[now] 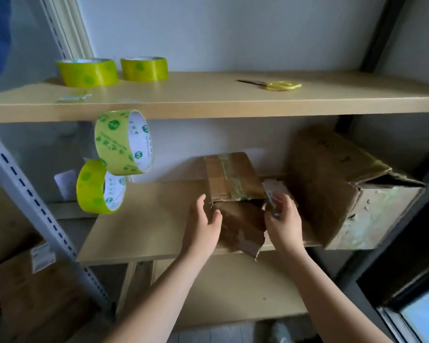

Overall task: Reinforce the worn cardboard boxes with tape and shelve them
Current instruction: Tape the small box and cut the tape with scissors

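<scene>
1. Head view shows a small worn box (235, 194) on the middle shelf (144, 219), near its front edge and about midway along; its torn front flap (243, 229) hangs out over that edge; greenish tape already runs across its top.
2. The left hand (203, 221) lies against the box's left front corner, fingers straight and relaxed, thumb apart; it touches rather than grips, so far as I can tell.
3. The right hand (282, 219) is at the box's right front corner, fingers curled round a ragged bit of card or label; exactly what it pinches is too blurred to say.
4. A larger box (344, 189) lies just beside it toward the shelf's right end, its taped end tilted forward and overhanging the front edge.
5. Two tape rolls (124, 142) hang under the left front of the top shelf (208, 100); two more sit at its left rear, and yellow scissors (280, 85) lie right of centre.
6. Judgement: the step in hand looks like seating or inspecting the small box; the torn flap seems unreinforced, so the next move likely calls for closing it, then reaching left for tape.
</scene>
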Demonstrator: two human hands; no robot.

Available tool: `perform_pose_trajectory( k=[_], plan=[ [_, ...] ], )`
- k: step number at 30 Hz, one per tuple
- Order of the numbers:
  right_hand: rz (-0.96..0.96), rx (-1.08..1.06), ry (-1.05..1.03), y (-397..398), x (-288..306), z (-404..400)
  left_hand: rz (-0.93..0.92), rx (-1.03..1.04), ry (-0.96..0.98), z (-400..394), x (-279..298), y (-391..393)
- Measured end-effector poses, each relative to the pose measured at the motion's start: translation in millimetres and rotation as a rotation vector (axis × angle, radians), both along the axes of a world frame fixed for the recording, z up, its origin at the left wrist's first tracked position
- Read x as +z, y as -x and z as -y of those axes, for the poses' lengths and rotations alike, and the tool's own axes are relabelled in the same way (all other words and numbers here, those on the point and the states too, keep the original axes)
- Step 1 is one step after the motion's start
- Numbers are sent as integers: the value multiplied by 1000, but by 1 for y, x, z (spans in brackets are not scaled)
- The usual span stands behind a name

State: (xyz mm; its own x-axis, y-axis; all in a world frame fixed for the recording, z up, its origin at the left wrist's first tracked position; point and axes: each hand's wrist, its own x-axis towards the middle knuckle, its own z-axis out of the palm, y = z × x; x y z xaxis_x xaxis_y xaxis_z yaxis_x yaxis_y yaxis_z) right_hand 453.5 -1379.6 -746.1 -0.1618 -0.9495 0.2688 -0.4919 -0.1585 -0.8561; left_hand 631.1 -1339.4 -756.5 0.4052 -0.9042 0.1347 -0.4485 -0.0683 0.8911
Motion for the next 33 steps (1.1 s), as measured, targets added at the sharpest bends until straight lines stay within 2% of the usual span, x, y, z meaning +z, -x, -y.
perform_pose_trajectory(
  k=[2,5,7,11,15,17,19,20,22,25,29,30,31,33],
  plan=[
    [-78,61,-49,-2,-2,13,-56,9,-114,13,-10,2],
    [-306,98,-90,-4,-1,29,-214,5,-259,31,-15,6],
    [-317,79,-109,-2,8,37,-272,46,-329,36,-10,7],
    [-442,133,-63,2,31,33,-458,88,-306,30,11,6],
    [-471,140,7,4,58,12,-636,117,-335,5,49,2],
    [-473,122,27,5,76,1,-737,4,-366,-16,73,-4],
    [-474,119,52,6,95,-12,-814,-166,-337,-39,91,-11],
    [-485,125,69,7,103,-18,-783,-189,-310,-50,97,-14],
    [-523,143,91,8,116,-29,-663,-94,-274,-76,102,-26],
    [-577,115,102,5,127,-48,-662,-49,-202,-106,87,-44],
    [-568,67,65,5,139,-70,-766,-134,-20,-137,83,-40],
    [-557,64,54,6,142,-74,-789,-107,74,-142,82,-34],
    [-545,66,39,7,145,-78,-738,-47,109,-145,75,-28],
    [-550,79,6,7,146,-87,-798,-25,159,-157,66,-17]
  ],
)
